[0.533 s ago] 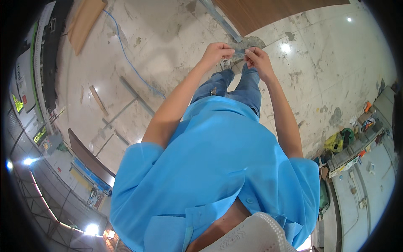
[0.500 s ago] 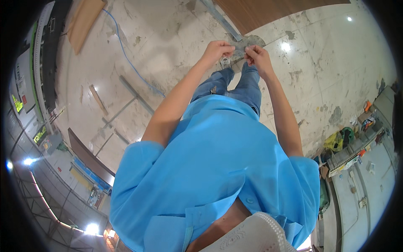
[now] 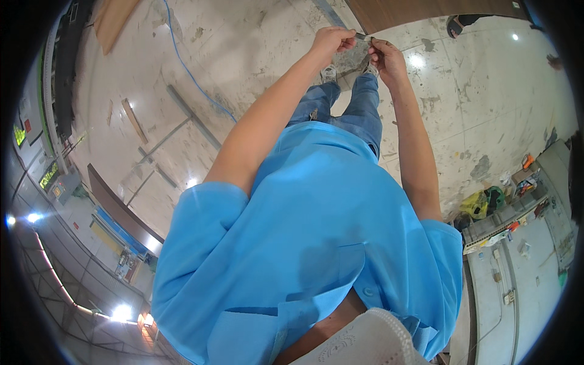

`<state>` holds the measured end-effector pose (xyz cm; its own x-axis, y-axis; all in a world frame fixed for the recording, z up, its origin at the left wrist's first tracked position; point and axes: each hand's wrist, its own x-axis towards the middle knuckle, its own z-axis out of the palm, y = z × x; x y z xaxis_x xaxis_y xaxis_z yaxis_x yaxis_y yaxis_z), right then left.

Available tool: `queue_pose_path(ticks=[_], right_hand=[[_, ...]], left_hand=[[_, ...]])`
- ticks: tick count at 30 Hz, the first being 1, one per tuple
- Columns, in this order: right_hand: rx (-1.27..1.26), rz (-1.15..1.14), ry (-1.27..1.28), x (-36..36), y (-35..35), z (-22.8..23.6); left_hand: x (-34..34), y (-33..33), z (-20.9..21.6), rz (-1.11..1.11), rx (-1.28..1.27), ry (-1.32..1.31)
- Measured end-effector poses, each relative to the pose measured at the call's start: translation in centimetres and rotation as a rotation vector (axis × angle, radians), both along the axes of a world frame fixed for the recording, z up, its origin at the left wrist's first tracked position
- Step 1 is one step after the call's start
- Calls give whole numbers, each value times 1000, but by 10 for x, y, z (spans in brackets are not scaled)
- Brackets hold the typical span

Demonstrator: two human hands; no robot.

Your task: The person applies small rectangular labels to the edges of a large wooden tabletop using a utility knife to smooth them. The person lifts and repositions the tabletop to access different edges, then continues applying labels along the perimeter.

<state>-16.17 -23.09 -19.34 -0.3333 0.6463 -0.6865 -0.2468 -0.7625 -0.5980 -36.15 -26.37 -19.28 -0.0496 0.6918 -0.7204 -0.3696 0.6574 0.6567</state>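
Both arms reach out in front of me. My left hand (image 3: 334,41) is closed in a pinch on one end of a small, thin strip (image 3: 363,38), dark at one side and paler at the other. My right hand (image 3: 388,61) pinches its opposite end, so the piece spans the short gap between my fingertips. What the strip is made of is too small to tell. Below my hands are my shoes and jeans (image 3: 319,100). The near edge of a brown wood-look panel (image 3: 413,13) lies just beyond my right hand.
A blue hose (image 3: 182,67) crosses the stained floor on my left, near grey bars (image 3: 188,112) and a wooden strip (image 3: 132,120). At the right, a cluttered bench (image 3: 505,219) holds bags and tools. Another person's sandalled foot (image 3: 455,27) stands beside the panel.
My hands have moved farther out and up, toward the panel's edge, and the thin strip between them shows more plainly. Another person's foot has come into view at the far right.
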Motion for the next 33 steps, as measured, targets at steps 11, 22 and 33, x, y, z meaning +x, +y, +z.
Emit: queue_pose_path(ticks=[11, 22, 33], right_hand=[[84, -40, 10, 0, 1, -6], [402, -36, 45, 5, 0, 40], [93, 27, -25, 3, 5, -3]], left_hand=[[4, 0, 1, 43, 15, -7], [1, -7, 42, 18, 231, -48], [-4, -5, 12, -89, 12, -13]])
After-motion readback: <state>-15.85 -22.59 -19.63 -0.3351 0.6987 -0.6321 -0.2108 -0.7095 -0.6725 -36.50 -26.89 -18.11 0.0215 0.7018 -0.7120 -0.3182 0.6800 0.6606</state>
